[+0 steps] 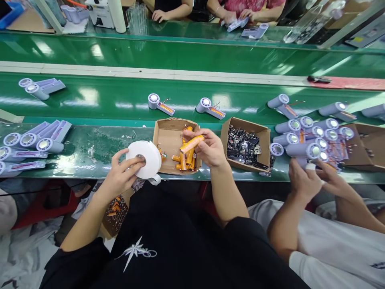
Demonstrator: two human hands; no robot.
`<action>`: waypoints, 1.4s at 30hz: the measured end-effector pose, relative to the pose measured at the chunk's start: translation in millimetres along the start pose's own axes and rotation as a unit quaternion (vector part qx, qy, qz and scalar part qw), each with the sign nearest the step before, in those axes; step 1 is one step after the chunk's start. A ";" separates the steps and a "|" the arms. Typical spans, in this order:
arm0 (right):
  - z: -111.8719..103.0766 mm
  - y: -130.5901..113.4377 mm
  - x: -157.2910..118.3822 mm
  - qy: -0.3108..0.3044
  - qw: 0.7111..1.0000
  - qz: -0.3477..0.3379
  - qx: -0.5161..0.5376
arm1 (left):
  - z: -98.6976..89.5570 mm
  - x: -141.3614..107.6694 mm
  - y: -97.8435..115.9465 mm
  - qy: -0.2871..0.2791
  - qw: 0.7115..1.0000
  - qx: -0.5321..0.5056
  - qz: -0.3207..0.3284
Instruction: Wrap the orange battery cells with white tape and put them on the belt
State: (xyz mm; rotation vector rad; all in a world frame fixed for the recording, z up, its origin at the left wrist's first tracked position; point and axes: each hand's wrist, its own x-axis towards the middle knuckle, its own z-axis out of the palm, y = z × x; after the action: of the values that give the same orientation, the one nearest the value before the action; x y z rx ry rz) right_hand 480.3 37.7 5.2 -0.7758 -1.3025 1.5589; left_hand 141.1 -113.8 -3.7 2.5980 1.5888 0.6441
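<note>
Light is bright and even, seemingly from overhead, throwing hard white glare patches onto the glossy green conveyor belt (180, 86) and paler sheen along the worn green counter (99, 146). The round white tape roll (152, 155) looks nearly washed out. Below the counter's edge, shadow deepens. The centre is fairly crisp; wide-angle distortion stretches the clear plastic bottles (314, 24) at upper right.

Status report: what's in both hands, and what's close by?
Left hand holding white roll, loose end showing. Right hand holding orange cylinder over open cardboard box. Box of dark parts close to right hand.
</note>
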 end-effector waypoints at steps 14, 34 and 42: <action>45.7 -25.8 5.3 -0.202 0.922 -0.024 -0.329 | -28.5 27.6 21.6 -0.029 0.983 0.118 0.139; 12.1 -5.6 25.2 0.266 0.941 -0.188 0.095 | 20.7 -0.6 71.6 -0.001 0.990 -0.039 0.133; 8.5 31.7 0.2 0.139 0.985 -0.054 0.088 | 7.8 -70.0 -60.4 -0.093 0.970 -0.058 -0.219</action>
State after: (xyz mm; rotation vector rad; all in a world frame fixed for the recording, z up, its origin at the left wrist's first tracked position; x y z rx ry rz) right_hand 464.6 34.5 -23.4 -0.7669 -0.9725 1.4017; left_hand 65.3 -143.5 -48.1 2.0497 1.9032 0.4293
